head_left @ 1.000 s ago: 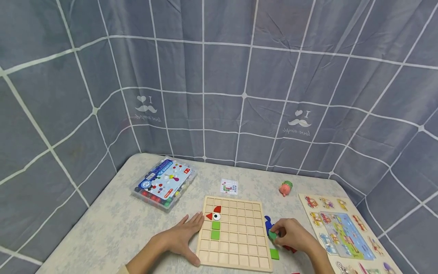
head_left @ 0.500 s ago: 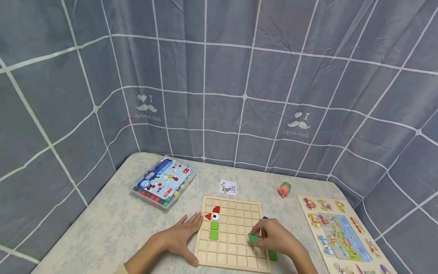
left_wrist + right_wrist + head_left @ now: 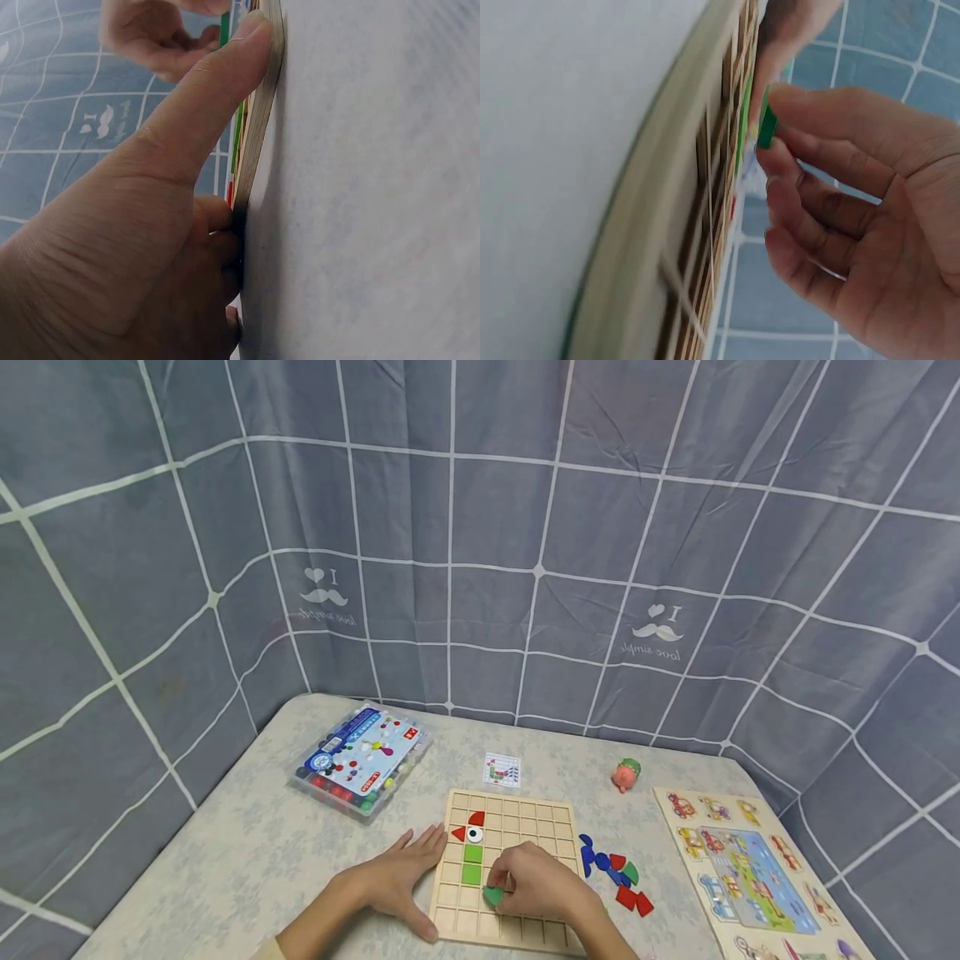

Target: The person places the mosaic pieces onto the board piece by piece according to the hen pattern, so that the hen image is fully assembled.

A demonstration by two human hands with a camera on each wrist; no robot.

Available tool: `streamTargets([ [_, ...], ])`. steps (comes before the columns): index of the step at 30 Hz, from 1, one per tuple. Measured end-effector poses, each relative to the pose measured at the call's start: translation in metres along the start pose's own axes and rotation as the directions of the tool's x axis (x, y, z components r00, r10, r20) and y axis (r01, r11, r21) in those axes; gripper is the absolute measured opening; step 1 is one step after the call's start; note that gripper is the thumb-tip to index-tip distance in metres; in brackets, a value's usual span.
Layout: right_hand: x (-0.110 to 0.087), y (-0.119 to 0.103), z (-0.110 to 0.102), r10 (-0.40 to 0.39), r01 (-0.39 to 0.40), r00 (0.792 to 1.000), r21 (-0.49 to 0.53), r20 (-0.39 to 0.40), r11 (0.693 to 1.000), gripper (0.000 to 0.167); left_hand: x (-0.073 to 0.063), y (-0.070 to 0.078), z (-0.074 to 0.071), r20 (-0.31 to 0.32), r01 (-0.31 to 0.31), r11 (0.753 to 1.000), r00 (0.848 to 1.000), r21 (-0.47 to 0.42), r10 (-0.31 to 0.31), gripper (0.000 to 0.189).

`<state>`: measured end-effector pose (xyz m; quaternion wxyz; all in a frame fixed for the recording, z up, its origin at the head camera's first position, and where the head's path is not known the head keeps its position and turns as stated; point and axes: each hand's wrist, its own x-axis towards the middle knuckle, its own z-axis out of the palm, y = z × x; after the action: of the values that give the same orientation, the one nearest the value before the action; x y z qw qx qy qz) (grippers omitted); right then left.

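Observation:
My right hand (image 3: 538, 883) pinches a dark green quarter-circle tile (image 3: 492, 896) between thumb and fingertips, close over the lower left of the wooden grid board (image 3: 532, 828). In the right wrist view the tile (image 3: 766, 129) stands edge-on beside the grid's slats. My left hand (image 3: 396, 878) lies along the board's left edge, fingers spread and thumb at the lower corner. On the board's left side sit a red quarter-circle tile (image 3: 476, 818), a red triangle tile (image 3: 459, 833), a white eye tile (image 3: 474, 834) and two light green square tiles (image 3: 472, 863).
Right of the board lie loose blue tiles (image 3: 587, 860), red tiles (image 3: 626, 897) and a green quarter-circle tile (image 3: 632, 872). A small pattern card (image 3: 502, 770) is behind the board. A clear box (image 3: 363, 760), a pink-green toy (image 3: 626, 774) and a picture puzzle (image 3: 720, 860) stand around.
My right hand has picked the green quarter-circle tile from the loose tiles and carried it left over the board, to below the light green squares. My left hand has stayed at the board's edge.

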<state>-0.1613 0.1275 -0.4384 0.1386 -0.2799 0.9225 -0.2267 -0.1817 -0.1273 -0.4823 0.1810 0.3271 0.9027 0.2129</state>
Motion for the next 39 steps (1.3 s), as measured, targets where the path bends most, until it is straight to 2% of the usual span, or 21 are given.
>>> streamTargets([
  [6, 0.014, -0.013, 0.010, -0.032, 0.032, 0.999, -0.049, 0.010, 0.998, 0.016, -0.001, 0.001, -0.001, 0.002, -0.002, 1.000, 1.000, 0.002, 0.002, 0.127],
  [13, 0.021, -0.017, 0.016, -0.041, 0.041, 0.999, -0.082, 0.007, 0.996, 0.017, -0.001, 0.002, -0.002, 0.008, 0.007, 1.000, 1.000, -0.007, -0.007, 0.127],
  [25, 0.020, -0.016, 0.017, -0.046, 0.044, 0.999, -0.099, -0.013, 0.994, 0.020, 0.000, -0.001, -0.001, 0.015, 0.005, 1.000, 1.000, -0.005, -0.005, 0.128],
  [39, 0.022, -0.016, 0.021, -0.047, 0.042, 0.998, -0.105, -0.041, 0.994, 0.014, 0.000, -0.002, -0.001, 0.012, -0.006, 1.000, 1.000, -0.008, 0.006, 0.127],
])
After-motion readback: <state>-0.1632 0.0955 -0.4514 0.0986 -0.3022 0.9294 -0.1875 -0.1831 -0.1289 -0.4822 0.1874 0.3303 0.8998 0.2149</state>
